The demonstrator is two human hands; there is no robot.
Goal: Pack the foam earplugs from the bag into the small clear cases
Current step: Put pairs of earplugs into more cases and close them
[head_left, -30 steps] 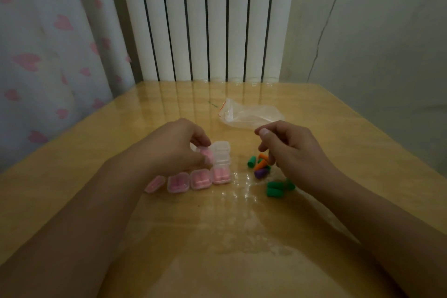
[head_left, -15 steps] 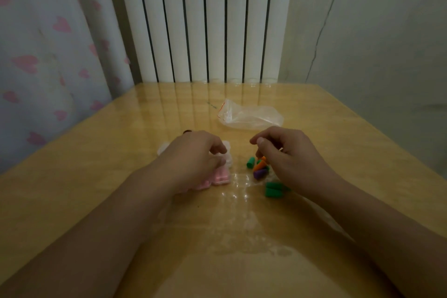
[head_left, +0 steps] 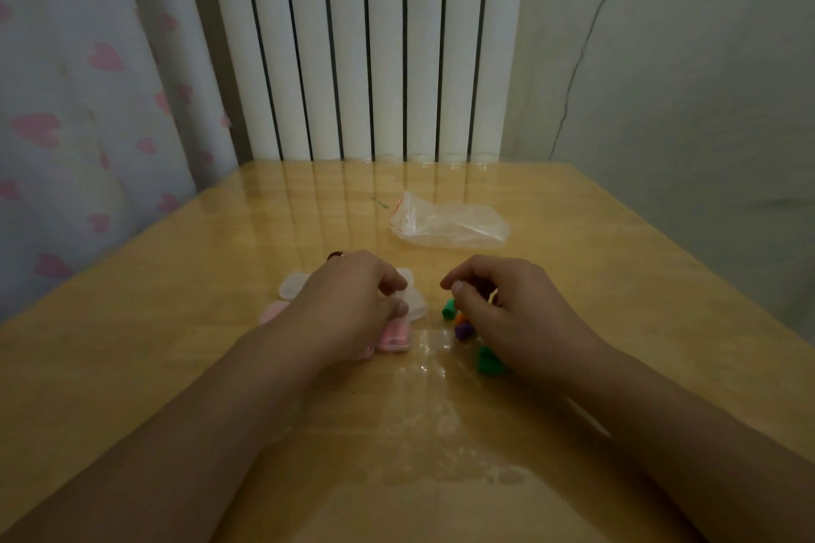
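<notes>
My left hand (head_left: 353, 304) lies over a row of small clear cases, its thumb and forefinger pinching an unfilled clear case (head_left: 415, 303). A case filled with pink earplugs (head_left: 394, 337) shows below the thumb. Another case lid (head_left: 291, 289) and a pink one (head_left: 271, 313) stick out on the hand's left; the others are hidden. My right hand (head_left: 507, 313) hovers with curled fingers over loose earplugs: green (head_left: 448, 308), orange (head_left: 462, 317), purple (head_left: 463, 331) and another green (head_left: 487, 359). Nothing shows between its fingertips.
The flat clear zip bag (head_left: 450, 220) lies on the glossy wooden table (head_left: 617, 278) beyond my hands. A white radiator (head_left: 366, 40) stands behind the far edge, a heart-print curtain (head_left: 79, 101) at the left, a wall at the right.
My left hand has slid right and forward over the row of cases, covering most of them. My right hand has lowered slightly over the earplug pile.
</notes>
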